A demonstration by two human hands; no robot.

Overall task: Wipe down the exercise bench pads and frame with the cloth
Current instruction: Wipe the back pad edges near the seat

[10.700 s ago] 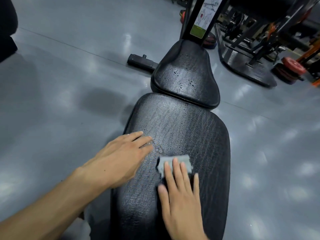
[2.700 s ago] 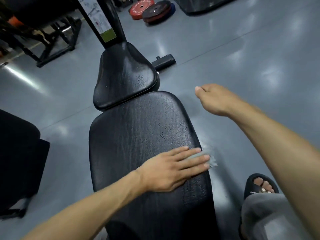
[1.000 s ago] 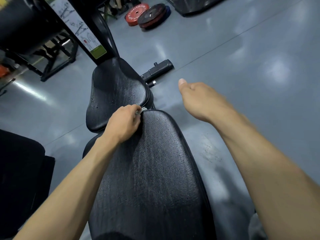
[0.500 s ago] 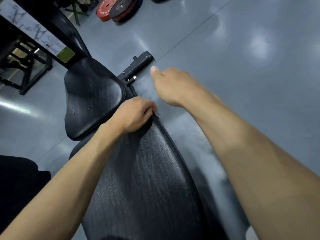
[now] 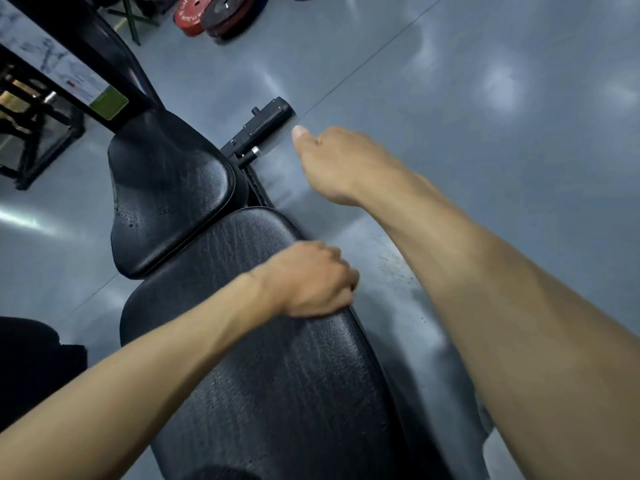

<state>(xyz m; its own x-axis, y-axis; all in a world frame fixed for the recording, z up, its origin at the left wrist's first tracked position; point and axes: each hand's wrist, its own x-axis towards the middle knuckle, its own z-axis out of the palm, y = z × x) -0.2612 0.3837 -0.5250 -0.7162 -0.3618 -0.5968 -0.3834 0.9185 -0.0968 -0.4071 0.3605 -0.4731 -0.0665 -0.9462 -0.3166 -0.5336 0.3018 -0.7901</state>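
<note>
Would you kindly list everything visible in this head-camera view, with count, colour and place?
Long textured bench pad: one, black, centre, running toward the camera.
Small seat pad: one, black with droplets, beyond the long pad.
Bench frame foot bar: one, black, on the floor upper centre.
Upright post with instruction label: one, black, upper left.
Weight plates: several, red and black, top.
Glossy floor: grey, all around.
Left hand: fisted on the long pad's right edge; cloth hidden.
Right hand: loosely closed, above the floor.

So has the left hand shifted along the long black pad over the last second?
Yes. The left hand slid from the gap beside the small black seat pad back along the long pad's right edge.
</note>
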